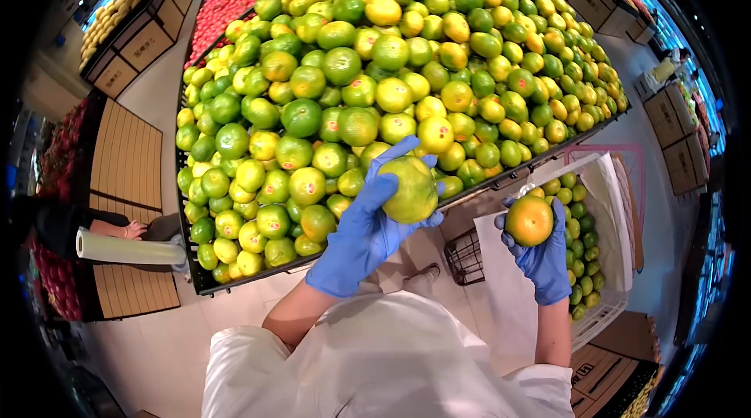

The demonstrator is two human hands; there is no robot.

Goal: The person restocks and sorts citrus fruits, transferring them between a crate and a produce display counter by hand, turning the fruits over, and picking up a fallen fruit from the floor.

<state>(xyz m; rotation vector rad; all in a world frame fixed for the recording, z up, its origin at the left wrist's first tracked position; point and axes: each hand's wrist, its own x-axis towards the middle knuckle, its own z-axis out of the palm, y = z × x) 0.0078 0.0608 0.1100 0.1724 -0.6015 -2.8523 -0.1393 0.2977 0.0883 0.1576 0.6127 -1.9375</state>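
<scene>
My left hand (361, 218), in a blue glove, is closed around a large green-yellow mandarin (410, 189), raised over the near edge of the display. In my right hand (541, 254), gloved the same way, sits a smaller orange-yellow mandarin (530, 221), held beside a white crate (618, 281). The fingers wrap behind both fruits and are partly hidden. In front of me slopes a big heap of green and yellow mandarins (340, 66), several with small red stickers. More green mandarins (583, 250) lie inside the crate.
Red fruit (235, 7) fills the section behind the heap. At left, another person's arm (109, 228) shows near a roll of clear bags (129, 247). A black wire basket (464, 257) stands low by the display. Cardboard boxes (618, 363) are at lower right.
</scene>
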